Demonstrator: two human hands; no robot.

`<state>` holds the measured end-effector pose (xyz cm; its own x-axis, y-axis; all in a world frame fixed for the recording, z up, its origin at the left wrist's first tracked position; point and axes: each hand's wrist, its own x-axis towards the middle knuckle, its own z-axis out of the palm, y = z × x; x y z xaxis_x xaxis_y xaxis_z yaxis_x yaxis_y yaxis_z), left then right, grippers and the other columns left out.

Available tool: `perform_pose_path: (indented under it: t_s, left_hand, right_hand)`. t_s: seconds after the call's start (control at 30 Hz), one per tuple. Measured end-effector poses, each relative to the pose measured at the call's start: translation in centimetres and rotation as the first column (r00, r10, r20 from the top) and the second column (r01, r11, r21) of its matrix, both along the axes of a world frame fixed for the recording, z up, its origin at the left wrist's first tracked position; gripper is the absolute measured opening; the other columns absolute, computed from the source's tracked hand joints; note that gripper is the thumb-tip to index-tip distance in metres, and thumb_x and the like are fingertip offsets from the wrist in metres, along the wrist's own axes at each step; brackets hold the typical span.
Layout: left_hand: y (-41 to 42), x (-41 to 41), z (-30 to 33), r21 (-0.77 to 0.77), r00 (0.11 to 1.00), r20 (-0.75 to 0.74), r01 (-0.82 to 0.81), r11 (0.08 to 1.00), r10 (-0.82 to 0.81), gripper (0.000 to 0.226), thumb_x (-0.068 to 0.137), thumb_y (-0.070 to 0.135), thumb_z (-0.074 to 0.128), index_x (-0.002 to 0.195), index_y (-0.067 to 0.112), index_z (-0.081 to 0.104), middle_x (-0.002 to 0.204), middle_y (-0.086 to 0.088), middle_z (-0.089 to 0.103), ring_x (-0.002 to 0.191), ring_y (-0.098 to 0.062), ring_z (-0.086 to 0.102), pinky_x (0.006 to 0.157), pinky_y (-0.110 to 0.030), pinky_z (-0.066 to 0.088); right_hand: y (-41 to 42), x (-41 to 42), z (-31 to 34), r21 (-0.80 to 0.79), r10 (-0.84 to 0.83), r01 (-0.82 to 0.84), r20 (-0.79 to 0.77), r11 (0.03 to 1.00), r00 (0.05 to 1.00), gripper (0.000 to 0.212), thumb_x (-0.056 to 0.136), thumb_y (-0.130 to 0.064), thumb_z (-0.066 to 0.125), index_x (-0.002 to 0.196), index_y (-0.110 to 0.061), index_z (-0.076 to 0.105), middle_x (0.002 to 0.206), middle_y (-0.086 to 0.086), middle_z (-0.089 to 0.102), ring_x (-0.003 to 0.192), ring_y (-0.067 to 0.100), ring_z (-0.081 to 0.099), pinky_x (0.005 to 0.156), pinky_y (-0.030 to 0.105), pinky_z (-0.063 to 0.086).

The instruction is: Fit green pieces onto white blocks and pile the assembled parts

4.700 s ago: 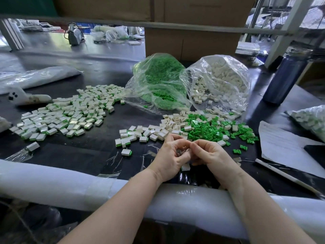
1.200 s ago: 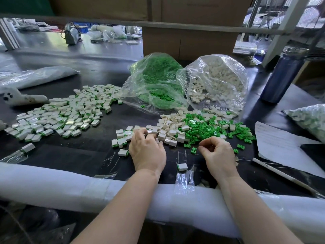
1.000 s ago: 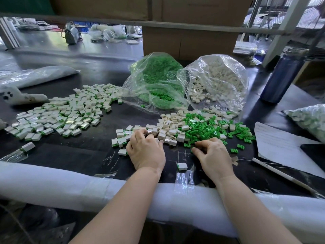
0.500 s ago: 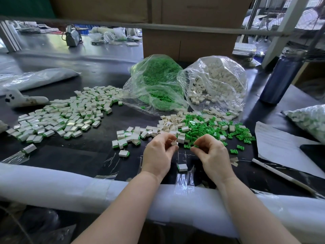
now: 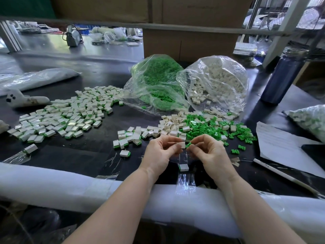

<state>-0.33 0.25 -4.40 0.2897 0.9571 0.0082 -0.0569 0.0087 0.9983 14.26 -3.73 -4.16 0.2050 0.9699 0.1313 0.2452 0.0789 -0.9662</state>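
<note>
At centre frame the left hand (image 5: 161, 152) pinches a white block (image 5: 182, 144) and the right hand (image 5: 209, 152) pinches a green piece (image 5: 189, 144), not yet joined. Many assembled parts (image 5: 66, 117) lie at left on the counter (image 5: 88, 155); loose pieces (image 5: 207, 127) and two full bags remain.
</note>
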Motion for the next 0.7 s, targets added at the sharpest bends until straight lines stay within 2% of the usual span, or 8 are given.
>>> perform_pose_path:
  t_s: [0.1,0.27,0.37,0.5,0.6,0.7]
  left_hand:
    - [-0.1,0.14,0.01,0.017,0.999,-0.042,0.033,0.999,-0.033,0.01,0.085,0.001,0.062,0.092,0.007,0.065,0.087,-0.013,0.069,0.076,-0.017,0.066,0.071,-0.025,0.057]
    - [-0.1,0.28,-0.04,0.053,0.993,-0.109,0.053,0.997,-0.047,0.009,0.086,0.002,0.061,0.09,0.01,0.065,0.08,-0.008,0.067,0.07,-0.013,0.065,0.066,-0.021,0.056]
    - [-0.13,0.27,-0.05,0.034,0.996,-0.084,0.034,0.999,-0.031,0.007,0.086,0.002,0.062,0.092,0.005,0.064,0.081,-0.011,0.067,0.067,-0.013,0.064,0.063,-0.019,0.054]
    - [-0.22,0.38,0.06,0.068,0.992,-0.119,0.054,0.996,-0.046,0.004,0.085,0.004,0.064,0.088,0.007,0.065,0.075,-0.006,0.065,0.062,-0.005,0.061,0.06,-0.015,0.051]
    - [-0.24,0.4,0.09,0.076,0.991,-0.13,0.054,0.996,-0.044,0.005,0.085,0.004,0.064,0.089,0.005,0.065,0.073,-0.003,0.065,0.057,0.001,0.06,0.057,-0.012,0.049]
    - [-0.2,0.29,0.09,0.072,0.991,-0.127,0.053,0.996,-0.044,0.006,0.085,0.002,0.062,0.09,0.005,0.065,0.075,-0.004,0.065,0.059,0.001,0.06,0.058,-0.013,0.049]
  right_hand:
    - [0.01,-0.05,-0.09,0.016,0.008,-0.009,0.023,1.0,1.0,0.014,0.084,-0.003,0.065,0.08,-0.016,0.062,0.076,0.017,0.067,0.069,0.027,0.062,0.071,0.044,0.055]
    - [0.0,0.07,-0.26,0.034,0.009,-0.011,0.054,0.999,0.999,0.02,0.083,-0.001,0.066,0.078,-0.02,0.066,0.073,0.006,0.068,0.071,0.023,0.065,0.069,0.039,0.058]
    - [0.0,0.0,-0.28,0.043,0.014,-0.017,0.072,0.999,0.997,0.023,0.083,0.0,0.066,0.078,-0.022,0.068,0.071,-0.003,0.068,0.071,0.014,0.065,0.069,0.032,0.057]
    - [-0.04,0.01,-0.22,0.081,-0.048,0.039,0.102,0.996,0.994,0.017,0.079,-0.002,0.07,0.076,-0.019,0.068,0.071,-0.001,0.069,0.067,0.012,0.064,0.065,0.023,0.055]
    - [-0.03,0.0,-0.21,0.065,-0.035,0.03,0.079,0.997,0.996,0.014,0.079,-0.002,0.07,0.076,-0.015,0.068,0.07,0.004,0.068,0.065,0.017,0.063,0.063,0.029,0.056]
    - [-0.01,-0.02,-0.17,0.039,-0.004,0.003,0.027,0.999,1.0,0.019,0.082,0.001,0.066,0.074,-0.016,0.067,0.067,0.002,0.067,0.065,0.018,0.063,0.065,0.036,0.057]
